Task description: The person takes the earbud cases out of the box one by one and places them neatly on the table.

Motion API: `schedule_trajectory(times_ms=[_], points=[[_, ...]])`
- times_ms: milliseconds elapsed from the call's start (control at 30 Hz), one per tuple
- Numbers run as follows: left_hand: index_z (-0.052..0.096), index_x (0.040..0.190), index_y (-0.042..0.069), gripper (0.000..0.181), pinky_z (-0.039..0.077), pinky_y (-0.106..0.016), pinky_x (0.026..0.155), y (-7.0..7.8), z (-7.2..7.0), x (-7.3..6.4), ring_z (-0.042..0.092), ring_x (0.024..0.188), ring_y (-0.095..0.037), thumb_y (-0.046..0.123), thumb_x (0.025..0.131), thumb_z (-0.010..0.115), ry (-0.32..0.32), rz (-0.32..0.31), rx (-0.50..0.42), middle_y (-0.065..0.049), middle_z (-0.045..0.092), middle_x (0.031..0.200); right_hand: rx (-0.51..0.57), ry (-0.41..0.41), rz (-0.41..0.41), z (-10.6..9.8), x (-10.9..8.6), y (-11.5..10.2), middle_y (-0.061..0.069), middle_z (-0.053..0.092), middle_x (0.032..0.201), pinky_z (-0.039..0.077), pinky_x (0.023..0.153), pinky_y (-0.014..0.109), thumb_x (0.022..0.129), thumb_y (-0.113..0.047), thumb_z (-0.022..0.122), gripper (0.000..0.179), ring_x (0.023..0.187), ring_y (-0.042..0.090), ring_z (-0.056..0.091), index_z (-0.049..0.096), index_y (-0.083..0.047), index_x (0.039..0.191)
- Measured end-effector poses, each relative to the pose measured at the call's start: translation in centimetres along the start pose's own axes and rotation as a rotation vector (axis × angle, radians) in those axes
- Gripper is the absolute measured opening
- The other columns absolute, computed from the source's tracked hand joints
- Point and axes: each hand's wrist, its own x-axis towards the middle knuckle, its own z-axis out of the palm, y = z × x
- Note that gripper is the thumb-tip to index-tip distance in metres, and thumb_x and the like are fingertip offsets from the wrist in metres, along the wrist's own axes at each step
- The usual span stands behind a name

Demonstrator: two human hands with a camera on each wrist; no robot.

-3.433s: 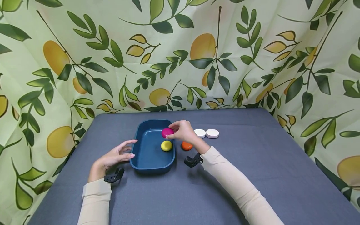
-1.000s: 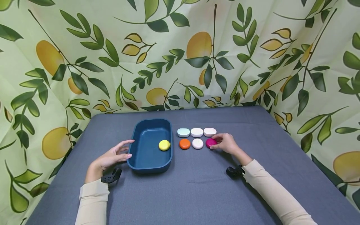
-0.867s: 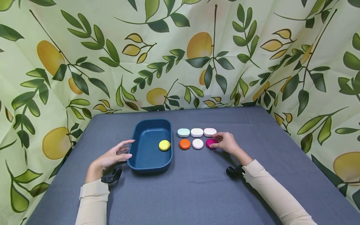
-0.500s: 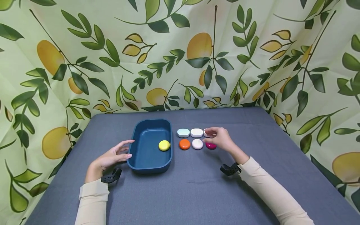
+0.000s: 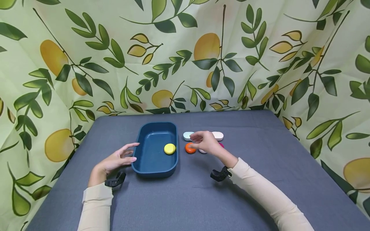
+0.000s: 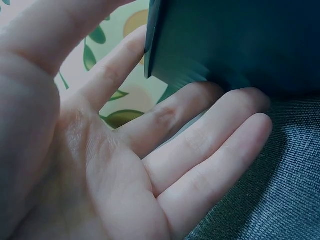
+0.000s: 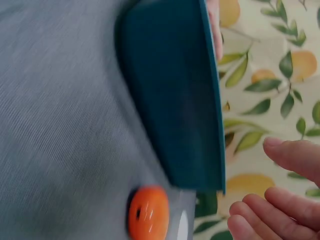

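My left hand (image 5: 117, 161) rests at the left side of a blue rectangular tub (image 5: 154, 175), its fingers fairly straight against the outer wall in the left wrist view. A yellow rounded disc (image 5: 169, 149) lies inside, near the right wall. My right hand (image 5: 206, 142) is above the small items right of the tub, fingers loosely bent, nothing between them. Below its fingertips is an orange rounded disc (image 5: 190, 148) with a small dark slot in the right wrist view. A white disc (image 5: 203, 151) and a magenta one (image 5: 221, 145) are mostly hidden behind this hand.
Behind the discs stand a light blue oval case (image 5: 188, 136) and a pale pink one (image 5: 218, 136); the white oval between them is covered by the hand. A grey cloth (image 5: 173, 205) spreads over the table, with a leaf-patterned curtain (image 5: 179, 73) at its back and sides.
My right hand carried the magenta disc from over the tub to the right end of the front row and let it go. Now it has moved back left, empty. My left hand stays put.
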Motion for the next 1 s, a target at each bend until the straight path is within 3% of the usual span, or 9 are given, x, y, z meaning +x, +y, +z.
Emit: schedule_trajectory(times_ms=[300,633,867,1000], points=[[0.023,0.152,0.014,0.071,0.044,-0.053,0.108,0.0,-0.1,0.1,0.021,0.144,-0.051,0.023,0.093,0.062,-0.002,0.003,-0.006,-0.031,0.015,0.157,-0.003,-0.123,-0.066,2.5,2.0,-2.7,0.022,0.070,0.112,0.058,0.089,0.034,0.080,-0.015,0.078,0.042,0.102,0.032,0.069,0.065,0.005,0.115],[0.023,0.152,0.015,0.070,0.043,-0.055,0.108,0.0,0.0,0.1,0.020,0.144,-0.050,0.023,0.094,0.062,-0.003,0.002,-0.006,-0.031,0.015,0.157,-0.084,-0.319,-0.191,5.3,4.9,-3.0,0.020,0.068,0.120,0.057,0.094,0.031,0.084,-0.016,0.074,0.045,0.111,0.030,0.068,0.061,0.004,0.123],[0.023,0.152,0.016,0.071,0.043,-0.055,0.109,0.0,-0.1,0.1,0.019,0.145,-0.050,0.024,0.093,0.062,-0.001,-0.007,-0.011,-0.030,0.015,0.158,-0.247,-0.407,-0.154,6.8,6.5,-3.8,0.017,0.064,0.129,0.053,0.100,0.036,0.083,-0.012,0.075,0.050,0.121,0.027,0.063,0.059,0.002,0.128],[0.024,0.152,0.016,0.071,0.042,-0.055,0.109,0.1,-0.1,0.1,0.018,0.145,-0.050,0.025,0.093,0.063,0.000,-0.011,-0.008,-0.030,0.014,0.158,-0.451,-0.449,-0.161,7.4,7.0,-4.2,0.013,0.064,0.131,0.055,0.096,0.032,0.082,-0.013,0.076,0.050,0.112,0.021,0.064,0.060,-0.001,0.128]])
